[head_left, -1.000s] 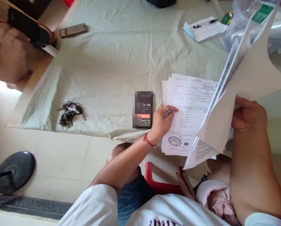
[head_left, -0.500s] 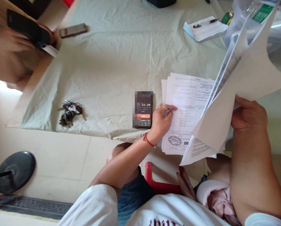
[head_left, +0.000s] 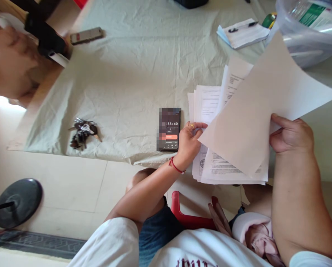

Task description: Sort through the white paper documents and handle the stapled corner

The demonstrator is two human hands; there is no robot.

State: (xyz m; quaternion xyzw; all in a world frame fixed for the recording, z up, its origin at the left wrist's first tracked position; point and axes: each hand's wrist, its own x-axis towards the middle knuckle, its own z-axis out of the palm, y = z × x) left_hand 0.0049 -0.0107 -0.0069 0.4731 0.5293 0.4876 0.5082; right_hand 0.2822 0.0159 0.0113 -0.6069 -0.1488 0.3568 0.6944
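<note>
A stack of printed papers (head_left: 205, 100) lies on the cloth-covered table (head_left: 132, 78) in front of me. My left hand (head_left: 190, 142) rests on the stack's left edge, fingers curled on the sheets. My right hand (head_left: 291, 134) grips a few loose sheets (head_left: 255, 111) by their right edge and holds them tilted low over the stack, blank side up. A black phone (head_left: 169, 129) with a lit timer screen lies just left of my left hand.
A bunch of keys (head_left: 82, 133) lies near the table's left front edge. Another person's hand (head_left: 13, 59) holds a dark device at far left. A remote (head_left: 86, 35), a notepad with pen (head_left: 242, 33) and a clear plastic tub (head_left: 307, 33) sit at the back.
My right hand has swung the raised sheets down and leftward over the stack, covering most of the printed page. My left hand stays put. The other person's hand shifted.
</note>
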